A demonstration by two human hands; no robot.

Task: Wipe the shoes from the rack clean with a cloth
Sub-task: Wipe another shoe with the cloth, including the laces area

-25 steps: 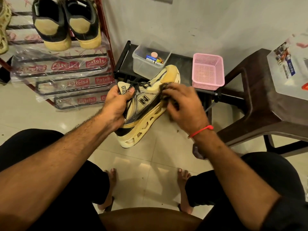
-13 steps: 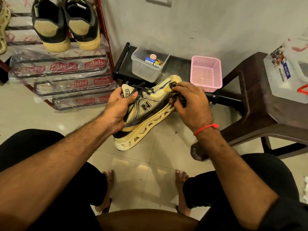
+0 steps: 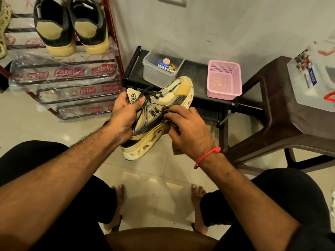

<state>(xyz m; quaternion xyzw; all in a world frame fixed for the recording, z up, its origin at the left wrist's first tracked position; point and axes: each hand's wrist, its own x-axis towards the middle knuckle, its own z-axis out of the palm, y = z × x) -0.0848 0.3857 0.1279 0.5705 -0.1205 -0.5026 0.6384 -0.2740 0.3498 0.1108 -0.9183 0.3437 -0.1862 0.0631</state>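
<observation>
The sneaker [image 3: 159, 113] is held in the air above the floor, gripped at tongue and collar by the left hand [image 3: 125, 115] so that its side panel is turned up for wiping. A bunched cloth [image 3: 170, 124] (largely hidden) is pinched in the right hand [image 3: 188, 131] and pressed against that panel near the logo.

Count on inspection: three sneakers in full view — one held sneaker [image 3: 163, 113], two dark sneakers [image 3: 54, 28] [image 3: 90, 24] on the rack [image 3: 116, 51]. One further shoe [image 3: 3, 29] partly visible at left edge. One cloth [image 3: 170, 122]. Two clear containers [image 3: 159, 69] [image 3: 311, 82]. One pink basket [image 3: 224, 78]. One brown stool [image 3: 272, 109] — two hands [image 3: 125, 116] [image 3: 190, 131], two bare feet [image 3: 119, 194] [image 3: 197, 194]
</observation>
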